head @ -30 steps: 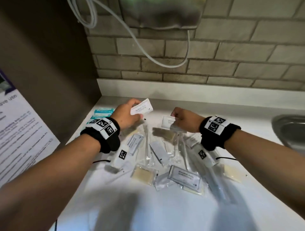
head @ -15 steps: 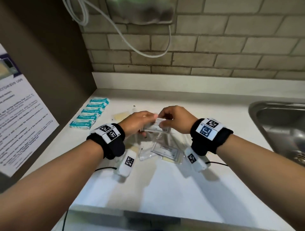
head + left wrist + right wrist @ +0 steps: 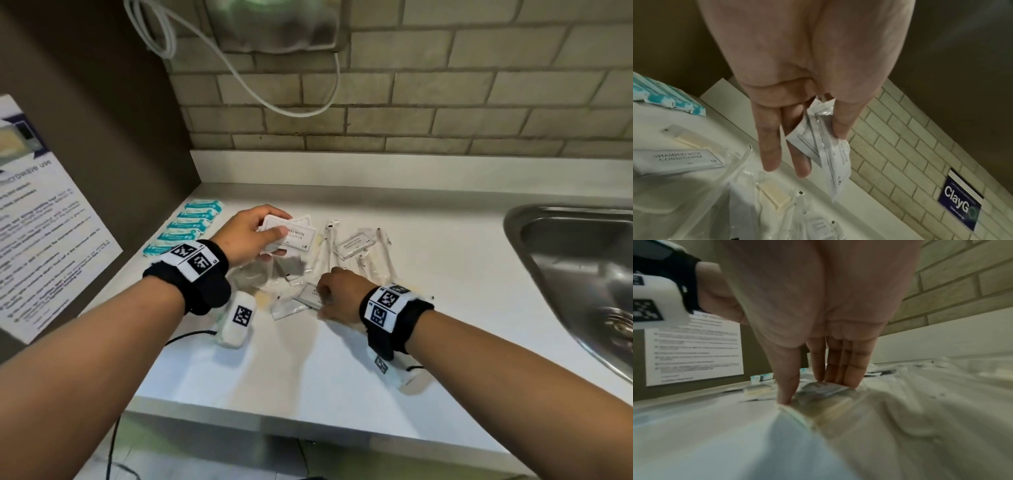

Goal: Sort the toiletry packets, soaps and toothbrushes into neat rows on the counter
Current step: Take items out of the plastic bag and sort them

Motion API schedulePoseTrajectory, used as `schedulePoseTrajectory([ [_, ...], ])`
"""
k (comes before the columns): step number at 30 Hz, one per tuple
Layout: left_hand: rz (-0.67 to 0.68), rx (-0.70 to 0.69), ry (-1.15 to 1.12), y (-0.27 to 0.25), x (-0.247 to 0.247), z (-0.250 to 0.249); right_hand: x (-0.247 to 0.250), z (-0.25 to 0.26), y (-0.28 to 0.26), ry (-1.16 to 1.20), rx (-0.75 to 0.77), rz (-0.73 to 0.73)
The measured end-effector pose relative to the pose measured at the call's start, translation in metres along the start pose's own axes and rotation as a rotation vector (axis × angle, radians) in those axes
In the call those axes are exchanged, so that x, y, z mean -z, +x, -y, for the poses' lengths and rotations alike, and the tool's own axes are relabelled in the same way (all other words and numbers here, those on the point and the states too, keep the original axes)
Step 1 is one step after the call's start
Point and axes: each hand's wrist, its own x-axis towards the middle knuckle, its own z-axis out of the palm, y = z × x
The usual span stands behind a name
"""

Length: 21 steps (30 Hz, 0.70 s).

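My left hand (image 3: 270, 231) holds a small stack of white shampoo packets (image 3: 294, 234) above the pile, thumb on top; the left wrist view shows the stack (image 3: 828, 154) pinched between thumb and fingers (image 3: 770, 146). My right hand (image 3: 325, 296) is down on the near side of the pile, pinching one more shampoo packet (image 3: 308, 294) that lies flat; in the right wrist view thumb and fingertips (image 3: 838, 376) sit on the edges of that packet (image 3: 818, 388). Wrapped toothbrushes (image 3: 325, 253), another shampoo packet (image 3: 354, 245) and wrapped soaps (image 3: 774, 196) lie mixed on the white counter (image 3: 308, 377).
A row of teal packets (image 3: 185, 228) lies along the counter's left side beside a brown panel with a printed notice (image 3: 44, 233). A steel sink (image 3: 582, 274) is sunk in at the right. A brick wall (image 3: 445, 102) stands behind, with a white cable (image 3: 291, 106) hanging.
Both hands were together on one packet; now the left hand keeps the stack alone and the right hand has dropped to a packet at the pile's near edge.
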Motion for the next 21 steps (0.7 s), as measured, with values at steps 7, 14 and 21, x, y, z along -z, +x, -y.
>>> schedulePoseTrajectory([
  [7, -0.011, 0.032, 0.01, 0.005, -0.016, -0.001, 0.019, -0.021, 0.004, 0.068, -0.041, 0.01],
  [14, -0.029, 0.01, -0.026, 0.033, -0.022, -0.014, 0.069, -0.057, 0.038, -0.011, -0.121, -0.062],
  [21, 0.014, -0.003, -0.038, 0.075, -0.034, -0.023, 0.081, -0.087, 0.092, -0.193, -0.086, -0.052],
])
